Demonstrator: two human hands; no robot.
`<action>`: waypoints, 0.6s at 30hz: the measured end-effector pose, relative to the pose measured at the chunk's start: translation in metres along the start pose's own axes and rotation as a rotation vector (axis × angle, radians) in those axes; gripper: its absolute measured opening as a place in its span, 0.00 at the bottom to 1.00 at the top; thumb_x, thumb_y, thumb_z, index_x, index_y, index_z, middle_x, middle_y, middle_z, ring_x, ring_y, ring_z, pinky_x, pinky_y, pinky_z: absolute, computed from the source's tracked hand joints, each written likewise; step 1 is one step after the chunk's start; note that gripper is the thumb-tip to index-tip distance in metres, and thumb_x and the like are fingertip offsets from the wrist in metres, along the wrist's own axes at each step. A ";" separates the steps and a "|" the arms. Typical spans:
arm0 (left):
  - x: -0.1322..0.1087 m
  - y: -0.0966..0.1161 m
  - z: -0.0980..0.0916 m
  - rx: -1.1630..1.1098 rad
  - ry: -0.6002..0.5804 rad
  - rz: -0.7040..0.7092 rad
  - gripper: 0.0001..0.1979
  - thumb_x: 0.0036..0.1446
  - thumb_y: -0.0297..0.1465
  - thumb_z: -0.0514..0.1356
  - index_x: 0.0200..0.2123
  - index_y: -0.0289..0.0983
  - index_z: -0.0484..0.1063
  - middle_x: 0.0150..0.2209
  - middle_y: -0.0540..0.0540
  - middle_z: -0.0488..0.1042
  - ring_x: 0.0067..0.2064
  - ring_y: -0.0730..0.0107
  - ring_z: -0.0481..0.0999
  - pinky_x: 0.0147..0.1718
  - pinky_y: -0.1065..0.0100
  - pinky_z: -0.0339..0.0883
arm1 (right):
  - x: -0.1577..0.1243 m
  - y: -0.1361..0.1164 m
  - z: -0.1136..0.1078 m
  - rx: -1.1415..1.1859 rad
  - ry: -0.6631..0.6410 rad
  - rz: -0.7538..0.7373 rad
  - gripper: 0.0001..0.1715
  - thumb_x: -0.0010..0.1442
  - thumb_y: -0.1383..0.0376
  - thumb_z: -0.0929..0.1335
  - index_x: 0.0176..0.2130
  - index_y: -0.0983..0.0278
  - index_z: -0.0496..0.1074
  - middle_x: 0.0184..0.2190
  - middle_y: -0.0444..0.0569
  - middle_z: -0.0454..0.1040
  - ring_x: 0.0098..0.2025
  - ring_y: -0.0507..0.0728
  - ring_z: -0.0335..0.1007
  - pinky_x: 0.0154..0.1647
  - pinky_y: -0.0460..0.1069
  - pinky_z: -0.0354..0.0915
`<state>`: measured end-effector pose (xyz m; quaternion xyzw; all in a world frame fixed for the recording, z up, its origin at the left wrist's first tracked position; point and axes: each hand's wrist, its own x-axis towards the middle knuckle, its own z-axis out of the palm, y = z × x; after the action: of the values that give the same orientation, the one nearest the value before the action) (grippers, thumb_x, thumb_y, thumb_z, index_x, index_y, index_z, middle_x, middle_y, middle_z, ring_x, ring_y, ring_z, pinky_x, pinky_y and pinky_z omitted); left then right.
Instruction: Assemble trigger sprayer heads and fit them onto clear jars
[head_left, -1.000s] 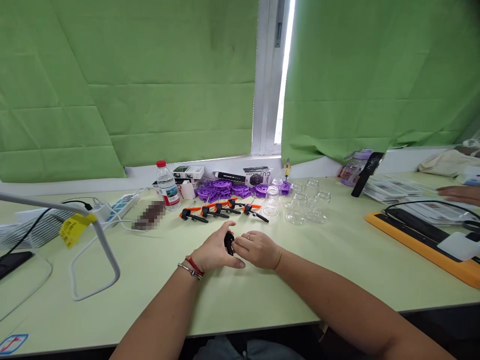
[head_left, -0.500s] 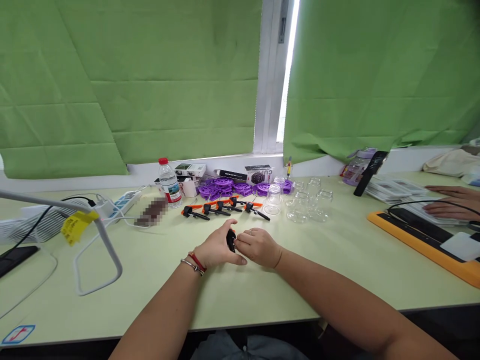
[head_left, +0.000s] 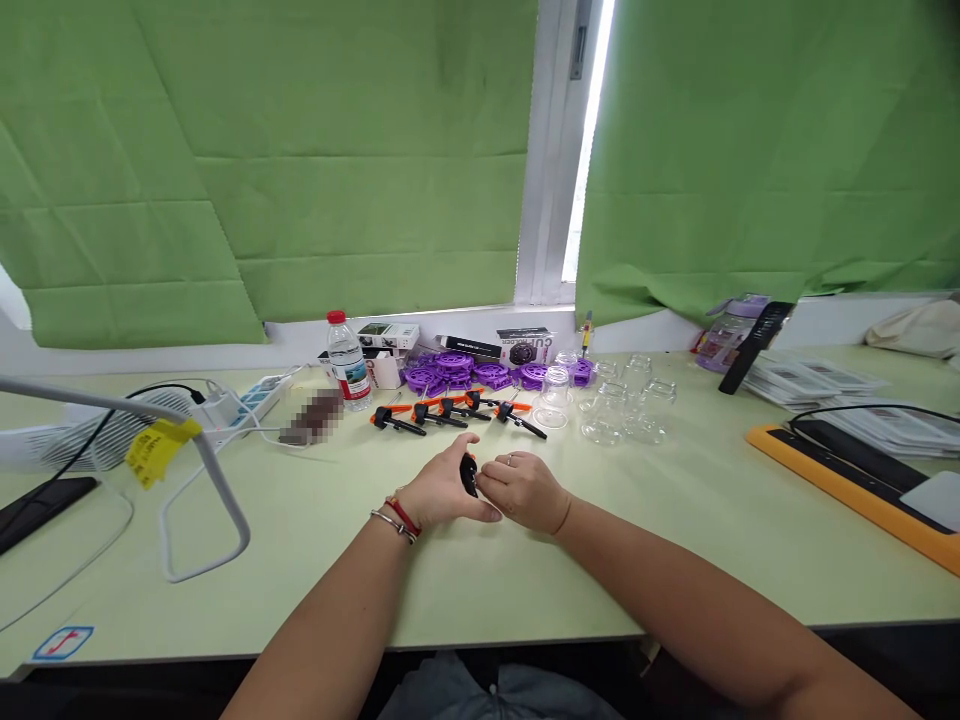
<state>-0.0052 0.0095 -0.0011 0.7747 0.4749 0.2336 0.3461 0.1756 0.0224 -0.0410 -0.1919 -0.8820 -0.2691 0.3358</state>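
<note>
I observe from my remote post that both hands meet above the near half of the bench [head_left: 585, 590]. The left hand [head_left: 448, 487] is curled about a small black part [head_left: 469, 475], thumb and forefinger spread; the other fingers, mostly hidden, appear to cradle it from behind, presumably to steady it. The right hand [head_left: 525, 490] has its fingertips drawn together against the side of the part. Whether they pinch it or something tiny on it, I cannot tell — the hand covers the contact. The part sits between the two hands, where I judge one can brace against the other.

Beyond them I note a row of black-and-orange clips [head_left: 448, 408], spaced out and apparently kept within easy reach. Behind these, purple wheels [head_left: 450, 370] lie overlapping, likely gathered as one batch. Clear jars [head_left: 602, 412] stand grouped to the right — bunched, I judge, to leave working room. A red-capped bottle [head_left: 347, 370] stands upright left of the row, well apart from the hands.
</note>
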 end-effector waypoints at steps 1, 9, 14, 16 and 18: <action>0.000 0.000 0.001 0.001 0.006 -0.004 0.55 0.29 0.43 0.73 0.60 0.39 0.52 0.42 0.45 0.69 0.41 0.59 0.71 0.42 0.59 0.65 | 0.000 -0.001 0.000 -0.002 0.005 0.002 0.12 0.60 0.72 0.61 0.26 0.65 0.67 0.22 0.44 0.64 0.25 0.51 0.54 0.25 0.50 0.45; 0.002 0.000 0.004 0.024 0.068 -0.035 0.55 0.27 0.41 0.73 0.60 0.38 0.54 0.43 0.44 0.71 0.42 0.57 0.72 0.42 0.61 0.66 | -0.002 -0.002 0.005 0.026 -0.019 0.033 0.12 0.60 0.66 0.62 0.26 0.65 0.68 0.23 0.45 0.65 0.24 0.51 0.52 0.25 0.50 0.45; 0.002 0.001 0.005 0.040 0.071 -0.044 0.55 0.26 0.40 0.73 0.60 0.37 0.55 0.42 0.44 0.72 0.42 0.56 0.73 0.42 0.61 0.66 | -0.002 -0.002 0.005 0.020 -0.048 0.024 0.11 0.59 0.67 0.61 0.27 0.65 0.68 0.24 0.46 0.66 0.24 0.52 0.53 0.25 0.50 0.45; 0.002 0.002 0.005 0.036 0.070 -0.042 0.55 0.27 0.40 0.73 0.60 0.38 0.55 0.41 0.45 0.73 0.42 0.56 0.73 0.42 0.61 0.66 | -0.001 -0.003 0.005 0.018 -0.037 0.032 0.09 0.58 0.70 0.61 0.30 0.65 0.68 0.24 0.45 0.66 0.24 0.51 0.53 0.25 0.50 0.45; 0.002 0.001 0.005 0.028 0.069 -0.040 0.54 0.27 0.40 0.73 0.60 0.38 0.55 0.41 0.45 0.72 0.42 0.57 0.73 0.41 0.62 0.66 | -0.001 -0.004 0.005 0.029 -0.017 0.032 0.09 0.58 0.73 0.60 0.31 0.65 0.67 0.24 0.44 0.66 0.23 0.51 0.53 0.26 0.49 0.45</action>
<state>0.0003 0.0094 -0.0035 0.7614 0.5052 0.2464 0.3230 0.1721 0.0225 -0.0463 -0.2034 -0.8854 -0.2491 0.3355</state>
